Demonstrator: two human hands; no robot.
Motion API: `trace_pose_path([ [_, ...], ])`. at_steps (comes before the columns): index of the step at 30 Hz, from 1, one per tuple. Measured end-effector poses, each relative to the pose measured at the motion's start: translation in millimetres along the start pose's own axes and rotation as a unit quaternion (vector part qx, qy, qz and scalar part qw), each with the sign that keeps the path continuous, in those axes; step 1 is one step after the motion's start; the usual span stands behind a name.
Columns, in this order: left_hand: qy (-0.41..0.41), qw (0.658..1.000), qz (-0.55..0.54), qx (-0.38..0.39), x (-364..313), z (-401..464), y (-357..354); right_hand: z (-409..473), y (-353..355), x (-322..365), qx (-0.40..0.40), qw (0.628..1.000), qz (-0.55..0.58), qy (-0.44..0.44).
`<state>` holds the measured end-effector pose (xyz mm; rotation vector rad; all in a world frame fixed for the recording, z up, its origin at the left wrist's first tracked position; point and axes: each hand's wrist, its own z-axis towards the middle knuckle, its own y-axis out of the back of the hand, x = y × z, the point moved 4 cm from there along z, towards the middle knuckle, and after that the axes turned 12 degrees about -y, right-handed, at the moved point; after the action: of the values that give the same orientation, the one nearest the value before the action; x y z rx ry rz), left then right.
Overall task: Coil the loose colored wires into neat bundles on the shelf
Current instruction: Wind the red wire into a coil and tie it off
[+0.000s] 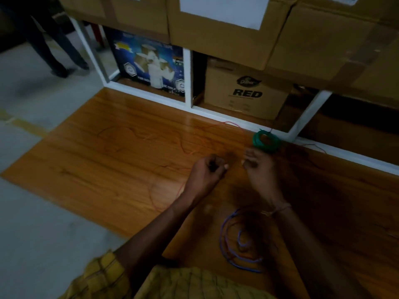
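A wide wooden board (108, 152) fills the middle of the head view, lying over a grey floor (32, 234). Along its far edge runs a white shelf frame (191, 83) with stacked cardboard boxes (226, 24) above it, a blue printed box (149, 67) in one compartment and a brown carton marked RED (246, 93) in the next.

Both forearms reach forward from the bottom of the view, over a yellow checked garment (194, 283), and converge above the board. The left hand (207, 169) is raised with its back upward, fingers curled into a loose fist that seems to pinch the thin red wire (185, 147); the wire is too fine and the picture too dim to be certain. The right hand (258, 164) is held just beside it, fingers bent inward toward the left hand, and whether it holds the wire cannot be told.

The red wire lies in loose loops across the board, from near the shelf frame toward the left hand. A coiled green wire bundle (266, 141) sits on the board just beyond the right hand, close to the frame. A loose blue wire (233, 240) lies in slack rings on the board under the right forearm.
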<state>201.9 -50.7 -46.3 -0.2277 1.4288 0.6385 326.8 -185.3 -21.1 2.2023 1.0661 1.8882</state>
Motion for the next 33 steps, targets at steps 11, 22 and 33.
trace_pose_path([
  [11,0.006,0.997,0.006,0.072,27,-9,106,-10,-99,38,0.013,0.999,0.034,-0.009],
  [22,0.051,0.997,0.040,0.028,72,-1,211,-1,-202,84,0.082,0.995,-0.035,0.050],
  [33,0.121,0.973,0.133,-0.147,127,-23,309,31,-305,133,0.048,0.878,-0.404,0.253],
])
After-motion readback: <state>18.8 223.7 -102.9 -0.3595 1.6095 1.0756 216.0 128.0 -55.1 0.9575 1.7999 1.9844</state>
